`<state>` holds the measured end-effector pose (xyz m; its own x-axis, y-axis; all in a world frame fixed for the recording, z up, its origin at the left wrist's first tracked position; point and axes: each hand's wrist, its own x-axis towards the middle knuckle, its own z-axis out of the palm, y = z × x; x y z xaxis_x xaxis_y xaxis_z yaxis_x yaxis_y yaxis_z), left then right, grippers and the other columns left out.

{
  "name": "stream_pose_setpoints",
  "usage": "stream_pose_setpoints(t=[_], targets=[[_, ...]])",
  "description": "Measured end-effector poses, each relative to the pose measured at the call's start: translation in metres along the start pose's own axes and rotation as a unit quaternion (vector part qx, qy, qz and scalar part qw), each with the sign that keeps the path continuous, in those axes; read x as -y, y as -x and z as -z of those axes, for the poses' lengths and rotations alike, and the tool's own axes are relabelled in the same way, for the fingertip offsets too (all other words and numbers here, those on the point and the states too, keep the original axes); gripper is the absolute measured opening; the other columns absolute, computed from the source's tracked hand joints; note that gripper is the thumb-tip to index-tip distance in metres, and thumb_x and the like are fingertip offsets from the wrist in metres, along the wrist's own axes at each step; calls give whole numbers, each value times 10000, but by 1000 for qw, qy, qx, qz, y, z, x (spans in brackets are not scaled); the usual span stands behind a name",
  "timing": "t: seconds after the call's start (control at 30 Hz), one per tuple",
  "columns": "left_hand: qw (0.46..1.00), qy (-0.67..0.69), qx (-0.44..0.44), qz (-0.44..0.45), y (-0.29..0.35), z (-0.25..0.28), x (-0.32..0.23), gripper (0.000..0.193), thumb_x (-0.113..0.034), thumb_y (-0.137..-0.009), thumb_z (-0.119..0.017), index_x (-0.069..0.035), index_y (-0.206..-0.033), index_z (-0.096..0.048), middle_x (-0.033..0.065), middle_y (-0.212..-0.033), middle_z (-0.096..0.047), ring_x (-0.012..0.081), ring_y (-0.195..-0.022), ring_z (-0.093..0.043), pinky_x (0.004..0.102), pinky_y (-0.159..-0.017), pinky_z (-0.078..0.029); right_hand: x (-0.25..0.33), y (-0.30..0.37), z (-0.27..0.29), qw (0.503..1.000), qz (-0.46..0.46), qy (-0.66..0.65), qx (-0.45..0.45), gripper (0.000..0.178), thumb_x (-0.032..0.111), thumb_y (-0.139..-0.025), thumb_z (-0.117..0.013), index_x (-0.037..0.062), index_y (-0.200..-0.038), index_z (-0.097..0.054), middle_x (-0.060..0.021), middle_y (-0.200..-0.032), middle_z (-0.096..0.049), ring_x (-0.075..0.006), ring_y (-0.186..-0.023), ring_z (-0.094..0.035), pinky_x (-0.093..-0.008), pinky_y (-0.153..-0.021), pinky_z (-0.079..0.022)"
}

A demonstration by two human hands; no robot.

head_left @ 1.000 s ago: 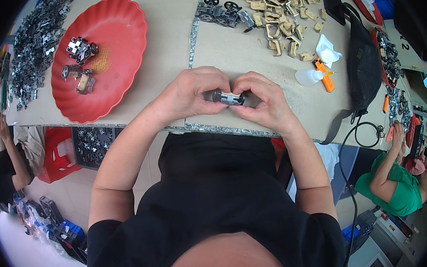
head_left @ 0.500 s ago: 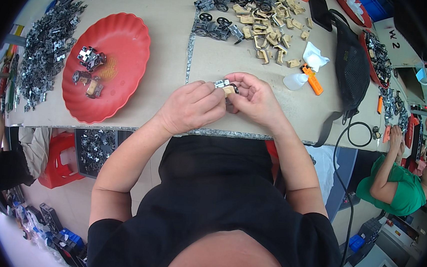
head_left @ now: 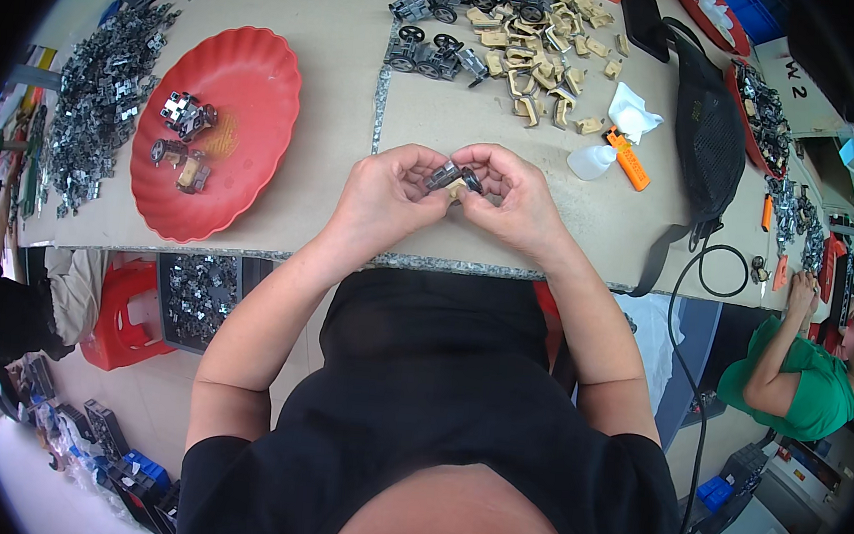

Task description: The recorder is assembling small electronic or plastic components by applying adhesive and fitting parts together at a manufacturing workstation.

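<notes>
Both hands meet above the near part of the table, holding one small dark-and-tan toy vehicle piece (head_left: pixel 446 176) between them. My left hand (head_left: pixel 384 198) is closed on its left side, thumb against the tan underpart. From the other side my right hand (head_left: pixel 514 202) pinches it, thumb and fingers around a dark, wheel-like end. Fingers cover much of the piece. To the left, a red scalloped plate (head_left: pixel 261 83) bears a few similar pieces, one of them a metallic and black piece (head_left: pixel 186 116).
Beyond my hands lie a heap of tan parts (head_left: pixel 549 61) and several black wheeled pieces (head_left: pixel 429 54). Dark metallic parts (head_left: pixel 98 111) spread at the left. A white bottle (head_left: pixel 591 161), orange tool (head_left: pixel 628 160) and black bag (head_left: pixel 704 128) lie right. Another person (head_left: pixel 789 381) sits far right.
The left hand has turned and opened somewhat from its tighter pinch, with its thumb now showing. The piece has been turned, its dark side now facing up.
</notes>
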<state>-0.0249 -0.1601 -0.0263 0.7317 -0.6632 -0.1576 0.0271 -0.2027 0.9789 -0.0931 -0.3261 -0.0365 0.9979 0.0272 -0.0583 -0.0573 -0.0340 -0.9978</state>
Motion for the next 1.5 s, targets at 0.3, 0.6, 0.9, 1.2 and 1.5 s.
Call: stream_pose_setpoints(t=[0.3, 0.6, 0.9, 1.2, 1.5], targets=[[1000, -1, -25, -5, -3, -8, 5, 216, 22, -756, -620, 51, -957, -548, 37, -851, -593, 40, -721, -555, 170, -644, -455, -4, -3, -4, 998, 41, 1, -46, 427, -10, -716, -584, -7, -1125, -462, -40, -887, -564, -57, -750, -545, -201, -648, -456], [984, 156, -73, -51, 1, -16, 11, 297, 18, -764, -594, 3, -1034, -471, 69, -898, -568, 88, -794, -546, 214, -712, -463, -12, -13, -7, 998, 30, -29, -47, 468, -39, -720, -585, -2, -1165, -444, -66, -999, -539, -106, -886, -547, -232, -750, -457], [980, -38, -138, -138, 6, -17, 12, 301, -40, -674, -608, -12, -956, -504, 142, -839, -545, 268, -750, -556, 338, -641, -453, -5, -1, -12, 997, 0, 1, -73, 498, -85, -738, -543, -13, -1207, -391, -83, -1008, -526, -147, -961, -528, -271, -866, -424], [988, -25, -110, -101, 8, -15, 7, 305, -21, -675, -606, -1, -963, -505, 164, -870, -564, 276, -775, -575, 356, -653, -456, 0, 0, -20, 996, -6, -2, -91, 563, -102, -727, -530, -38, -1256, -350, -69, -982, -525, -128, -902, -534, -245, -838, -420], [995, 60, -75, -35, 4, -12, 14, 412, 22, -751, -592, -46, -1122, -425, 55, -922, -501, 89, -787, -520, 239, -636, -457, -4, -5, -10, 996, 20, 71, -59, 625, -21, -720, -609, 40, -1292, -365, -79, -1041, -522, -158, -962, -538, -288, -807, -470]])
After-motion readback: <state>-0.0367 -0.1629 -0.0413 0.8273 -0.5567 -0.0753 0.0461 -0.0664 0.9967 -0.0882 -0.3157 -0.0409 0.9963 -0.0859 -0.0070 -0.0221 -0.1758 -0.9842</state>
